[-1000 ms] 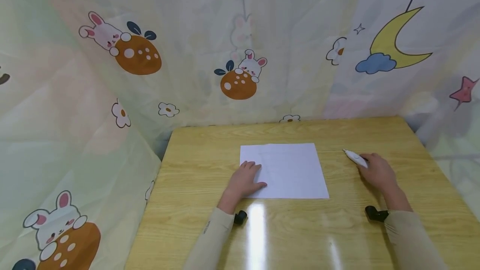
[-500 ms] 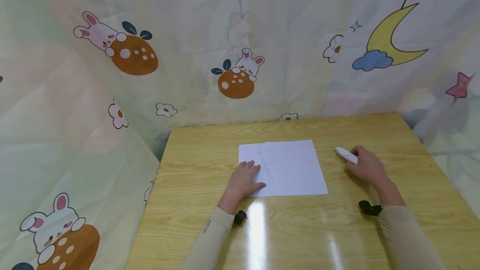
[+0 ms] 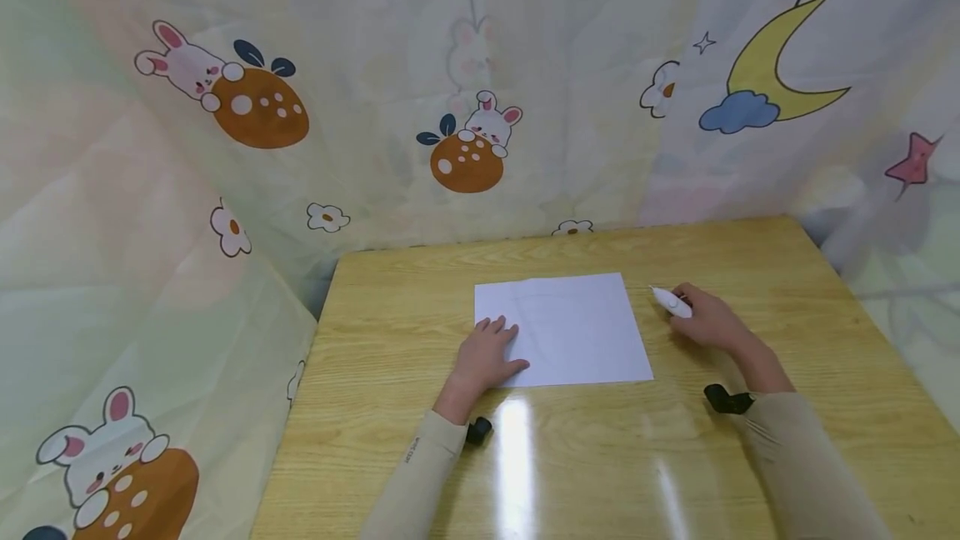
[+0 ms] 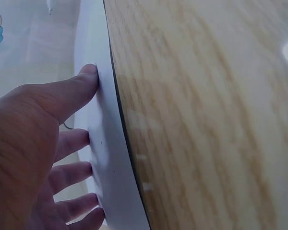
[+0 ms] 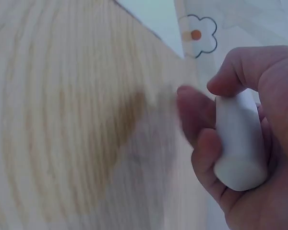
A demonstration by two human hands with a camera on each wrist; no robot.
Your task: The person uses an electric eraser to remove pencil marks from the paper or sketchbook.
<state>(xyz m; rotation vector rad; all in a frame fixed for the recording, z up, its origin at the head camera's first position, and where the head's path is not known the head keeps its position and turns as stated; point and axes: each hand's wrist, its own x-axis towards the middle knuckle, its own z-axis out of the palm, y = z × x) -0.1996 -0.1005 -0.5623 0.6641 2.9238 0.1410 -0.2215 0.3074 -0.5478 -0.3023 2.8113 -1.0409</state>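
Here, the head view shows the left hand (image 3: 486, 355) spread on white paper (image 3: 581, 332) on a wooden table (image 3: 615, 457), the right hand (image 3: 708, 319) gripping a white pen-shaped tool (image 3: 671, 302) near the paper's right edge. The left wrist view shows fingertips (image 4: 81, 138) touching the paper. In the right wrist view, curled fingers (image 5: 207, 151) hold the tool.

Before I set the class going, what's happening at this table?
A person's left hand rests on the near-left part of a white sheet of paper on the wood-grain table. Their right hand grips a white pen-shaped tool beyond the sheet's right edge, its narrow tip not touching the paper.
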